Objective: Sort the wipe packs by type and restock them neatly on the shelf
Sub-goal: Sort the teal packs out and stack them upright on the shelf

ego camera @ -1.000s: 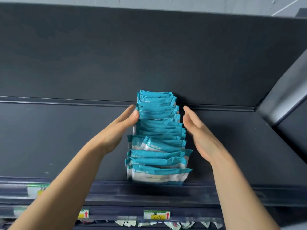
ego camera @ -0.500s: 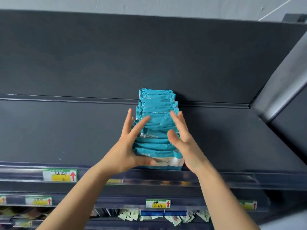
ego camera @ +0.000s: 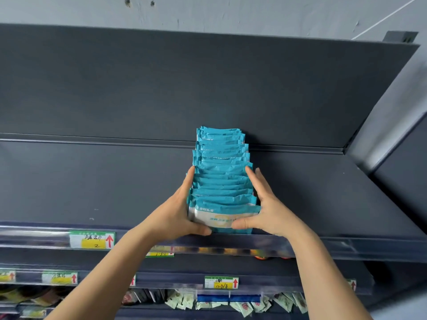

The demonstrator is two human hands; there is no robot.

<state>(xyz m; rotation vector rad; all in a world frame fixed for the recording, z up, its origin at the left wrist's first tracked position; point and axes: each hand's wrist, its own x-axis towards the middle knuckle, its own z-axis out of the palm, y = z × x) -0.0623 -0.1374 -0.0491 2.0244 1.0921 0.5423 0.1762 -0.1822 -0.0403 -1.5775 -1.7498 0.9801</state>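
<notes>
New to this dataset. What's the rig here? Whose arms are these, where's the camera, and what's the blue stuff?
There is no machine here. A person is working with bare hands, and the single picture comes from a wide-angle camera worn on their head, looking forward and down. That is why both forearms come in from the bottom edge.

On the dark shelf stands one row of blue wipe packs, one behind another, running back to the rear panel. The left hand and right hand press against the two sides of the row, with fingers straight and thumbs laid across the front pack, as if squaring it up.

A price label sits on the shelf's front rail. A lower shelf holds small sachets.
</notes>
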